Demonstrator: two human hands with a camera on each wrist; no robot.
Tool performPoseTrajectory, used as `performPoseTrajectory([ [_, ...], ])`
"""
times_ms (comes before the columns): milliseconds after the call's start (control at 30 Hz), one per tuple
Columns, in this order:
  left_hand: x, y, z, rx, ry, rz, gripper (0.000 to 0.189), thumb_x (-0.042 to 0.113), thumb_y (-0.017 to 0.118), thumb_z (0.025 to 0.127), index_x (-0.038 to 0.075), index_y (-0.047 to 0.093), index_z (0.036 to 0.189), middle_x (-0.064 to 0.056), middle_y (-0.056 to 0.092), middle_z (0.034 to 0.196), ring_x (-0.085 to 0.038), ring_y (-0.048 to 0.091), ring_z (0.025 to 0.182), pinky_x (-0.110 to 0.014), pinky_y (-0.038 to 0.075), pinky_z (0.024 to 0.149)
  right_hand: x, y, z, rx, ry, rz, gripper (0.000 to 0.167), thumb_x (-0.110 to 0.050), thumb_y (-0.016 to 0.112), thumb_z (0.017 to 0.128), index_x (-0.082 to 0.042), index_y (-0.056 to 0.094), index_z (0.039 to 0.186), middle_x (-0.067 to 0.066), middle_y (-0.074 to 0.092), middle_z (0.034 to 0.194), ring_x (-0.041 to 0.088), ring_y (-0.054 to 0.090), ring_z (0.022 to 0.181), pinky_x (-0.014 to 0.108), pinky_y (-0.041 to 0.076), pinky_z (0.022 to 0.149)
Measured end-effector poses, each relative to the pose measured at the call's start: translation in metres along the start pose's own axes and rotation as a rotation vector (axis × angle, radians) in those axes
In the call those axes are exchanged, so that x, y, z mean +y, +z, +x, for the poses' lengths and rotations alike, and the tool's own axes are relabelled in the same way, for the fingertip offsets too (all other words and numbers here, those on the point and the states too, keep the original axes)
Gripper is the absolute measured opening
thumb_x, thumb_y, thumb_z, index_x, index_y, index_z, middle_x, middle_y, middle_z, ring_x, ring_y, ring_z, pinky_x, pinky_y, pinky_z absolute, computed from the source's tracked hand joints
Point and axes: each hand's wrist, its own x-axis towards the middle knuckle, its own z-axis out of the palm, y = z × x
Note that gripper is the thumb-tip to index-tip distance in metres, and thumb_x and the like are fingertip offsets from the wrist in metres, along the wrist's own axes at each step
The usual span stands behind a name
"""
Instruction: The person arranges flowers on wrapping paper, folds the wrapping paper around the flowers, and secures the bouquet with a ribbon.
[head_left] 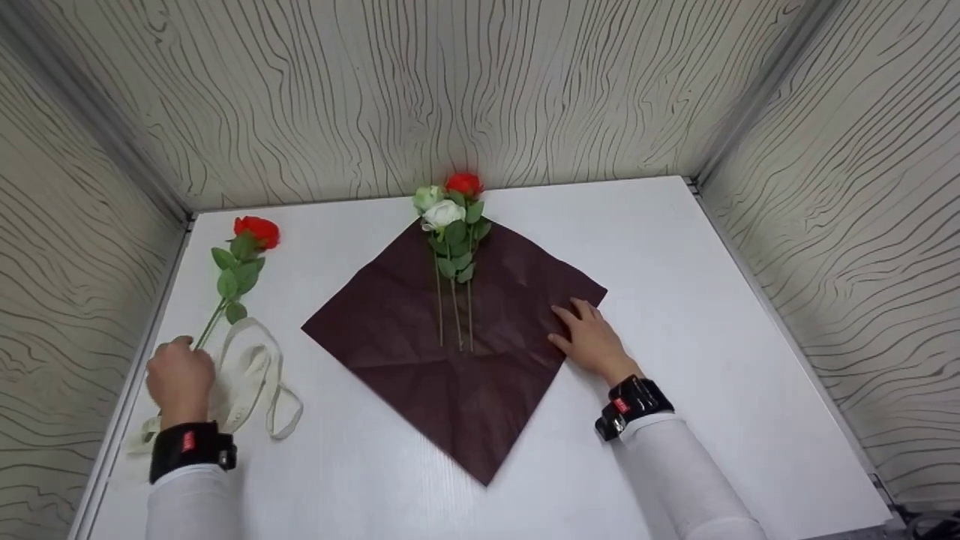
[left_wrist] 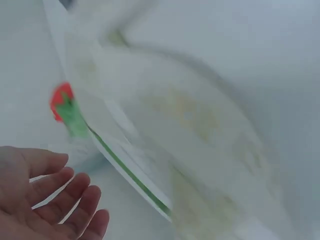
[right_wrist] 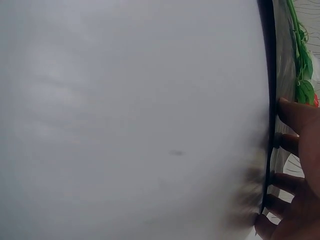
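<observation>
My left hand (head_left: 180,379) is over the lower stem of a single red rose (head_left: 257,231) at the table's left. In the left wrist view its fingers (left_wrist: 75,205) are spread and loosely bent, apart from the green stem (left_wrist: 132,177). A cream ribbon (head_left: 259,375) lies loosely looped beside that hand. My right hand (head_left: 592,341) rests its fingertips on the right edge of a dark maroon wrapping sheet (head_left: 420,405). On the sheet lie a red rose (head_left: 463,184), a white rose (head_left: 444,214) and a pale green one (head_left: 428,197), stems side by side.
The white table (head_left: 720,337) is bounded by wood-patterned panels (head_left: 420,90) at the back and both sides. The flower heads reach past the sheet's far corner, near the back panel. White tabletop surrounds the sheet.
</observation>
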Motion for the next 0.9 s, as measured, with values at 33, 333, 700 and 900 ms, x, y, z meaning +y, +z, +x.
performPoseTrajectory([
  [33,-0.01,-0.003,0.0,-0.02,-0.029,0.012,0.038,0.003,0.043,0.09,-0.014,0.054,0.122,-0.04,0.051,0.117,-0.058,0.049,0.106,-0.063,0.041,0.084,0.0,0.0,0.0,0.002,-0.004,0.001,0.058,-0.04,0.057,0.098,-0.011,0.046,0.147,0.024,0.03,0.151,0.045,0.026,0.139,0.055,0.028,0.109],
  [333,-0.045,-0.004,0.002,-0.152,-0.157,0.022,0.041,0.003,0.031,0.095,-0.015,0.048,0.128,-0.043,0.045,0.124,-0.058,0.045,0.112,-0.065,0.041,0.086,-0.001,-0.001,-0.001,0.023,-0.018,0.014,0.057,-0.039,0.059,0.098,-0.011,0.047,0.146,0.024,0.031,0.15,0.044,0.029,0.138,0.055,0.029,0.109],
  [700,-0.04,0.007,0.004,-0.071,-0.095,0.147,0.025,-0.004,0.04,0.092,-0.015,0.061,0.087,-0.041,0.058,0.091,-0.056,0.059,0.08,-0.059,0.046,0.054,0.0,0.001,0.001,-0.013,-0.005,0.011,0.057,-0.041,0.057,0.099,-0.012,0.046,0.147,0.023,0.029,0.152,0.044,0.027,0.139,0.054,0.028,0.11],
  [900,-0.032,0.011,0.008,-0.031,-0.115,0.151,0.027,-0.001,0.038,0.095,-0.01,0.064,0.095,-0.039,0.06,0.098,-0.056,0.059,0.084,-0.061,0.046,0.058,0.001,0.002,0.001,-0.01,-0.003,0.015,0.058,-0.041,0.057,0.098,-0.012,0.046,0.147,0.024,0.029,0.152,0.045,0.028,0.138,0.055,0.028,0.109],
])
